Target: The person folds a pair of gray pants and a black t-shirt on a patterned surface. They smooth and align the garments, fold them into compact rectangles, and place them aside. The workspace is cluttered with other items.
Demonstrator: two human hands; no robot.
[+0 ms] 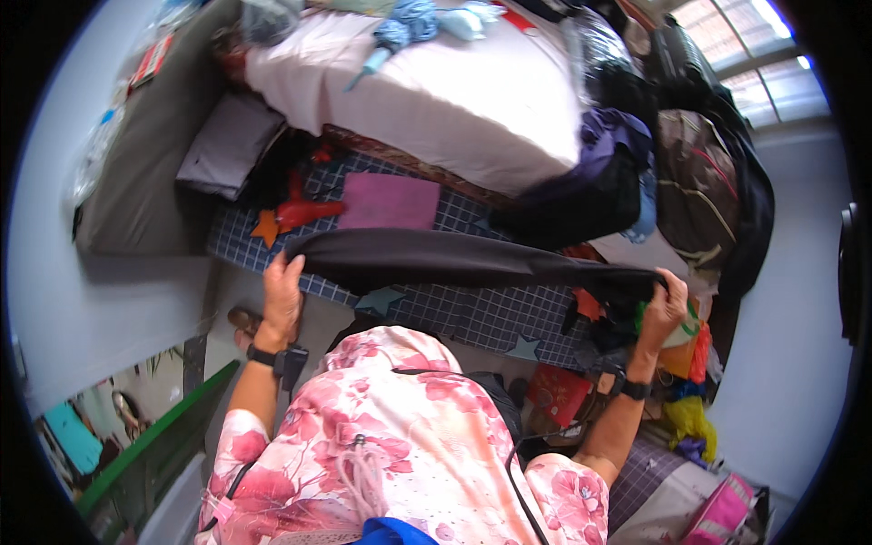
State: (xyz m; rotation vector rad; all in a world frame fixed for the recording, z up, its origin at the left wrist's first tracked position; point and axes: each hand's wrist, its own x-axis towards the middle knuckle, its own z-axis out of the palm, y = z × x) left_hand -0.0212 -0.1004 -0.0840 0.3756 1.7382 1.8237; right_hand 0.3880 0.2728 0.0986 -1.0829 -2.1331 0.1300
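A long black cloth (436,257), perhaps a garment, is stretched out sideways in front of me above the floor. My left hand (282,286) pinches its left end, and my right hand (663,310) grips the right end. Between the two hands the fabric hangs in a narrow folded band. Beneath it lies a dark blue checked mat (463,320) with star shapes. A pink square cloth or sheet (390,200) and a red hair dryer (306,212) rest on the mat just beyond the band.
Ahead stands a bed with a pale pink sheet (436,102), bearing blue items (409,24). A brown backpack (698,191) and dark bags crowd the right. At left leans a grey cushion or mattress (150,157). A green-edged door (163,436) is low on the left.
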